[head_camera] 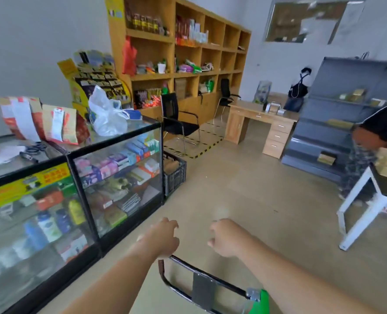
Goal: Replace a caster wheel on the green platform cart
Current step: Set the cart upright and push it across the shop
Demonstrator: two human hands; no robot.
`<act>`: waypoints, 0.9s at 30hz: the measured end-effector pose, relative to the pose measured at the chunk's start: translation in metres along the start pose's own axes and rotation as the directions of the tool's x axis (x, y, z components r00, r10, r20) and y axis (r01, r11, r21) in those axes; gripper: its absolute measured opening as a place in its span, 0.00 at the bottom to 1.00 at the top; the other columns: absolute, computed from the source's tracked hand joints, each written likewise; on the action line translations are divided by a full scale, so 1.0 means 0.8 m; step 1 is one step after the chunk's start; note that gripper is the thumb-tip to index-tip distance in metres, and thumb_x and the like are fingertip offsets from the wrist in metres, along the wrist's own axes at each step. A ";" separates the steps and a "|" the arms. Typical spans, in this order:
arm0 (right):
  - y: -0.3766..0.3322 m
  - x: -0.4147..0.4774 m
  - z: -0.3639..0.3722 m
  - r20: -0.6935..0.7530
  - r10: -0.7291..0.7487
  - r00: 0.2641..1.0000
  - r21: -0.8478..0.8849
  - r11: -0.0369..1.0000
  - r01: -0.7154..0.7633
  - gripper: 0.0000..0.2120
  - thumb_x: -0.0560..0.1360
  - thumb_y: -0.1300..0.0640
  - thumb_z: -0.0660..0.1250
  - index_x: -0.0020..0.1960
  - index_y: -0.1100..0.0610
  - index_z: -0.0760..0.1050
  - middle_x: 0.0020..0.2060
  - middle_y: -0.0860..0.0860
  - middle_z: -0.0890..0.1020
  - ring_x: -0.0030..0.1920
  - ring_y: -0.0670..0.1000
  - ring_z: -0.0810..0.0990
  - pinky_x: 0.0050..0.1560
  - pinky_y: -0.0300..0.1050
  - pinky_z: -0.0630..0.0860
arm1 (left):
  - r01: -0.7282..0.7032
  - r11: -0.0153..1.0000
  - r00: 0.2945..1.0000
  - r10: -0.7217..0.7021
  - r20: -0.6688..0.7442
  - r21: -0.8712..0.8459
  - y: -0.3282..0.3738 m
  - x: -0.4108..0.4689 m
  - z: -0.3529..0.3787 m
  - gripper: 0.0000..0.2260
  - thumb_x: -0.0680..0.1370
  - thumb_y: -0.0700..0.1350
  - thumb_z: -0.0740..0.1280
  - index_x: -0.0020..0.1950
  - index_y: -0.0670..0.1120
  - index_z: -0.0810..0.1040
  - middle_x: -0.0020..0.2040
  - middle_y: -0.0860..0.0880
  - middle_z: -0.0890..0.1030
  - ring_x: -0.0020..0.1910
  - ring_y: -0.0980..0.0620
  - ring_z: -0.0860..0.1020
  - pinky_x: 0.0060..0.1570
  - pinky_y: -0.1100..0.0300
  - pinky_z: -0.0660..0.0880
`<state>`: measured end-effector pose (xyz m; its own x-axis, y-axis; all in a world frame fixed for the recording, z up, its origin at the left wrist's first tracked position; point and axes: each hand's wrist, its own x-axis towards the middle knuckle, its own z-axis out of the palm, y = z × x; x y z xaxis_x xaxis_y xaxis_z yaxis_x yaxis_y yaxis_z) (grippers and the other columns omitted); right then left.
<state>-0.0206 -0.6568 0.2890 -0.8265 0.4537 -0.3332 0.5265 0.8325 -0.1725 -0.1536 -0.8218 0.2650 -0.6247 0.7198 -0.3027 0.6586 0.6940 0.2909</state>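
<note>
Only a corner of the green platform cart (261, 301) shows at the bottom edge, with its dark tubular handle (213, 278) and a grey plate on it. My left hand (165, 239) hovers over the handle's left corner, fingers loosely bent and apart, holding nothing. My right hand (225, 239) hangs in the air to the right, above the handle, fingers loosely curled and empty. No caster wheel or tool is in view. The picture is blurred by motion.
A glass display counter (110, 141) full of goods runs along the left, a black crate (175, 175) at its end. Chairs, wooden shelving and a desk (256, 123) stand at the back. On the right are a white table (358, 207) and a person.
</note>
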 end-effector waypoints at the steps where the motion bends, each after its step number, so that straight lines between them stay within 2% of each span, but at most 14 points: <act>1: -0.023 0.009 -0.010 0.002 -0.015 1.000 0.000 1.000 0.015 0.22 0.79 0.47 0.66 0.69 0.57 0.75 0.66 0.57 0.78 0.66 0.59 0.77 0.66 0.51 0.74 | 0.015 1.000 1.000 -0.015 -0.003 0.007 -0.018 -0.001 -0.018 0.21 0.83 0.50 0.61 0.76 0.53 0.68 0.72 0.48 0.69 0.68 0.43 0.74 0.66 0.46 0.73; 8: -0.138 0.051 -0.090 -0.059 -0.153 0.986 -0.003 0.988 0.153 0.22 0.80 0.47 0.66 0.71 0.57 0.73 0.65 0.56 0.78 0.64 0.59 0.77 0.64 0.53 0.76 | 0.091 0.995 0.994 -0.088 -0.070 0.049 -0.088 0.001 -0.119 0.22 0.83 0.49 0.60 0.78 0.51 0.68 0.73 0.47 0.71 0.70 0.43 0.73 0.66 0.50 0.73; 12: -0.178 0.070 -0.119 -0.076 -0.184 0.980 -0.009 0.983 0.184 0.22 0.80 0.47 0.65 0.70 0.55 0.74 0.64 0.55 0.79 0.63 0.58 0.78 0.62 0.51 0.77 | 0.112 0.993 0.983 -0.105 -0.151 0.033 -0.108 0.011 -0.160 0.22 0.82 0.50 0.61 0.77 0.52 0.68 0.74 0.48 0.72 0.70 0.43 0.74 0.69 0.47 0.73; 17: -0.198 0.111 -0.145 -0.055 -0.220 0.974 -0.084 0.973 0.215 0.21 0.79 0.47 0.64 0.65 0.59 0.78 0.58 0.56 0.82 0.53 0.58 0.82 0.54 0.49 0.81 | 0.109 0.992 0.981 -0.097 -0.167 0.068 -0.119 0.035 -0.192 0.21 0.82 0.49 0.61 0.76 0.50 0.71 0.72 0.48 0.74 0.69 0.45 0.75 0.69 0.49 0.73; 20: -0.205 0.151 -0.152 -0.108 -0.219 0.970 -0.060 0.975 0.214 0.21 0.77 0.46 0.66 0.65 0.57 0.78 0.56 0.55 0.82 0.49 0.56 0.82 0.51 0.49 0.82 | 0.080 0.993 0.982 -0.064 -0.178 0.087 -0.125 0.057 -0.211 0.21 0.82 0.48 0.63 0.76 0.52 0.72 0.72 0.49 0.74 0.69 0.45 0.75 0.68 0.49 0.73; 24: -0.215 0.228 -0.157 -0.222 -0.219 0.950 0.028 0.973 0.231 0.19 0.77 0.47 0.67 0.66 0.53 0.76 0.59 0.51 0.80 0.57 0.55 0.81 0.58 0.50 0.80 | 0.049 0.987 0.975 -0.013 -0.224 0.156 -0.145 0.124 -0.243 0.21 0.81 0.47 0.64 0.75 0.54 0.71 0.72 0.49 0.73 0.68 0.45 0.75 0.67 0.46 0.75; 27: -0.215 0.291 -0.180 -0.316 -0.217 0.924 0.098 0.961 0.259 0.17 0.79 0.49 0.66 0.67 0.51 0.74 0.62 0.50 0.76 0.61 0.54 0.78 0.58 0.48 0.76 | 0.026 0.989 0.964 0.014 -0.264 0.146 -0.158 0.189 -0.290 0.22 0.80 0.48 0.62 0.75 0.56 0.70 0.72 0.51 0.70 0.69 0.45 0.73 0.66 0.45 0.74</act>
<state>-0.3322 -0.6487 0.3750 -0.9406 0.3389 0.0220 0.3112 0.8863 -0.3430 -0.4284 -0.7964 0.3935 -0.7041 0.7084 -0.0480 0.6965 0.7023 0.1471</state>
